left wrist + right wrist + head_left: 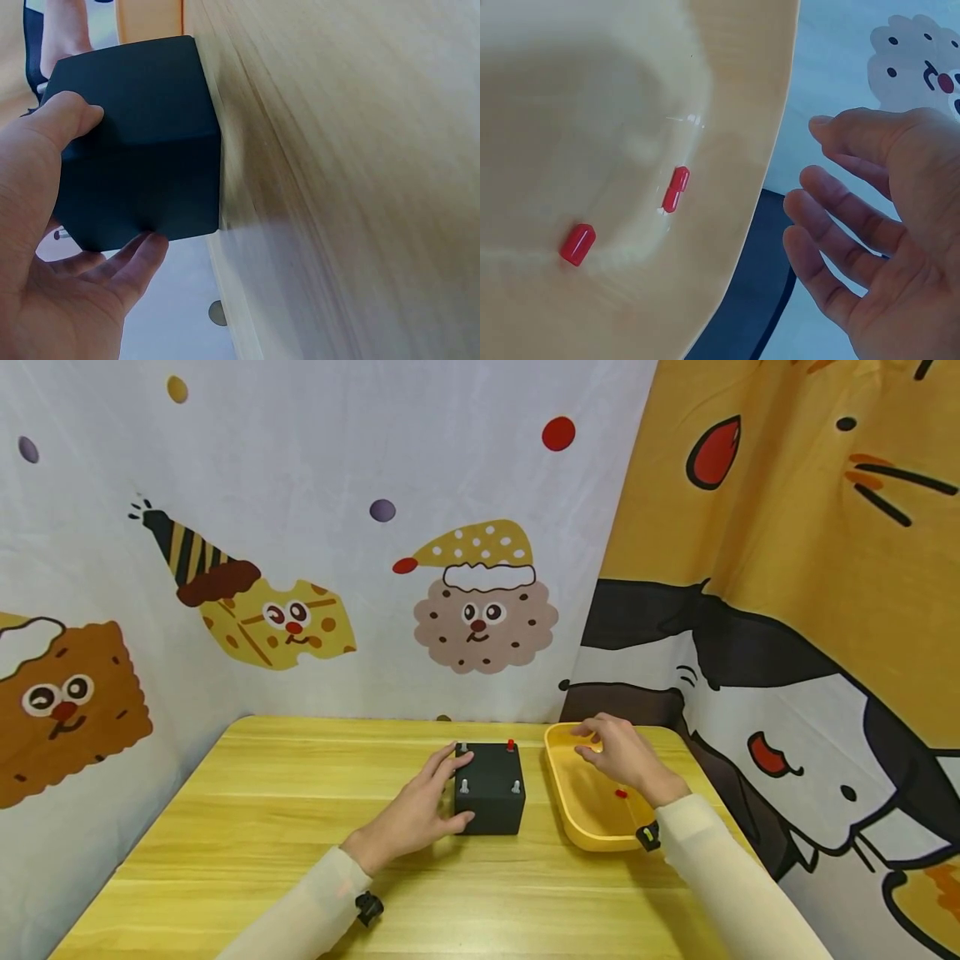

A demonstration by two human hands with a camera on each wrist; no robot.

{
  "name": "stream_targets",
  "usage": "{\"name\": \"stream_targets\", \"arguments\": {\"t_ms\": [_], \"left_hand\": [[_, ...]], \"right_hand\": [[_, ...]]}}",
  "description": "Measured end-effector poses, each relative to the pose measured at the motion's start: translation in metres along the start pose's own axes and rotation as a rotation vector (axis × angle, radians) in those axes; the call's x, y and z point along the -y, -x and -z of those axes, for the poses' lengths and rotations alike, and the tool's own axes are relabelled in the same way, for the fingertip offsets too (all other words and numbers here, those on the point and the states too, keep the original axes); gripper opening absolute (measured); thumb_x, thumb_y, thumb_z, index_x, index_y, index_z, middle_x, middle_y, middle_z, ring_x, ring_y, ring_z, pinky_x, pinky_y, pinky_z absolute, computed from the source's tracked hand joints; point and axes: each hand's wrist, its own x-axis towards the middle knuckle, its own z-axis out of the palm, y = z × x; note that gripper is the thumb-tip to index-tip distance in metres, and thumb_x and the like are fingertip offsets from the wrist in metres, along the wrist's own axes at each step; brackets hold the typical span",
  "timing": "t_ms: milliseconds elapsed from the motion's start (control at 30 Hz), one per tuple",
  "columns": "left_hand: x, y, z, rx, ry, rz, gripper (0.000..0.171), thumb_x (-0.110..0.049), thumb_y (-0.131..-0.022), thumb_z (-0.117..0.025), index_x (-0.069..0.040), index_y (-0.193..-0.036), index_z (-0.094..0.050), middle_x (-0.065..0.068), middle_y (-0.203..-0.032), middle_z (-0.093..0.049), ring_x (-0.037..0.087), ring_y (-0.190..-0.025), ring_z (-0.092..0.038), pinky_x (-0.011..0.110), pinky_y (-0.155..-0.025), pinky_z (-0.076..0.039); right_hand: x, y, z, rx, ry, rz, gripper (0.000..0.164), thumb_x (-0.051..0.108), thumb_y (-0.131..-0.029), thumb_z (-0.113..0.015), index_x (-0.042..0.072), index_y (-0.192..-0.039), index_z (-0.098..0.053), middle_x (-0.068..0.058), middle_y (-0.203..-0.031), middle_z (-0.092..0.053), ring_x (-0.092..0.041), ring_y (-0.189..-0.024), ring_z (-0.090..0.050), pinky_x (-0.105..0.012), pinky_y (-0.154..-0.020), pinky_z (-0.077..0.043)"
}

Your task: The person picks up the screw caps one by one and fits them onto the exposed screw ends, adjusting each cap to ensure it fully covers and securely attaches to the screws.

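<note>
Box [490, 802], black and squarish with four posts [517, 787] on top, one red-tipped, sits on the worktop [300, 793], gripped from its left by the left hand [416, 810], while the right hand [628, 757] hovers relaxed over the yellow tray [596, 842]

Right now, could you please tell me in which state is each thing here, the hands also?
Black box: upright on the table, posts up.
Near-left post: bare, like two others.
Far-right post's red cap: fitted.
Loose red caps: lying in the tray, exact number unclear.
Yellow tray: uncovered, holding caps.
Left hand: gripping the box.
Right hand: open, empty, by the tray's far end.
</note>
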Motion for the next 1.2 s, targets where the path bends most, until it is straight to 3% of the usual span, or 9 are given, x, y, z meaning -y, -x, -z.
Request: {"name": "stream_targets", "arguments": {"t_ms": [733, 1200], "left_hand": [[0.000, 0.001, -0.001, -0.003, -0.005, -0.004, 0.097, -0.036, -0.107, -0.088, -0.023, -0.185, -0.032, 0.018, -0.194, -0.022, 0.042, -0.148, -0.071, 0.054, -0.115, -0.067], [-0.001, 0.001, 0.001, 0.005, -0.003, -0.013, 0.095, -0.036, -0.108, -0.087, -0.021, -0.185, -0.033, 0.020, -0.193, -0.022, 0.040, -0.145, -0.072, 0.052, -0.113, -0.068]], "right_hand": [[-0.013, -0.012, 0.000, 0.115, -0.011, -0.062, 0.032, 0.014, -0.106, -0.088, 0.004, -0.136, -0.084, -0.021, -0.136, -0.082, -0.041, -0.118, -0.079, -0.056, -0.098, -0.071], [-0.019, -0.021, -0.003, 0.154, 0.032, -0.055, 0.032, 0.014, -0.104, -0.089, 0.003, -0.133, -0.084, -0.019, -0.131, -0.085, -0.036, -0.116, -0.080, -0.057, -0.104, -0.069]]}}
